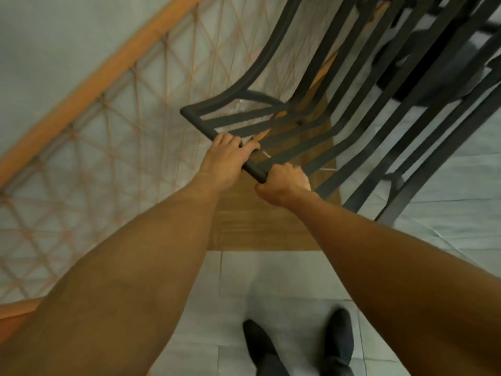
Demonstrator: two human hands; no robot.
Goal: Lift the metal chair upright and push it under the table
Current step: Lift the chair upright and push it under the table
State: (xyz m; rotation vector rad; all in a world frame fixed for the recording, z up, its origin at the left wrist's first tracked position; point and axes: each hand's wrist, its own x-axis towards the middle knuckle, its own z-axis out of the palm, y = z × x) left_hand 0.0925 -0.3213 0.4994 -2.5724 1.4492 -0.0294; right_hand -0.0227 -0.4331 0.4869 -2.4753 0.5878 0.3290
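The dark metal chair (320,104) fills the upper middle and right, its slatted back curving away from me. My left hand (227,156) grips the top rail of the chair back near its left corner. My right hand (287,183) is closed around the same rail a little to the right. The table (89,85) has an orange wooden rim and a glass top with a lattice of thin strips under it; it spans the left side. The chair's left corner overlaps the table top in this view. The chair's legs are hidden.
A brown wooden panel (260,226) lies on the pale tiled floor (271,289) under the chair back. My two dark shoes (298,346) stand on the tiles at the bottom. A dark blurred shape (433,77) shows behind the slats at the upper right.
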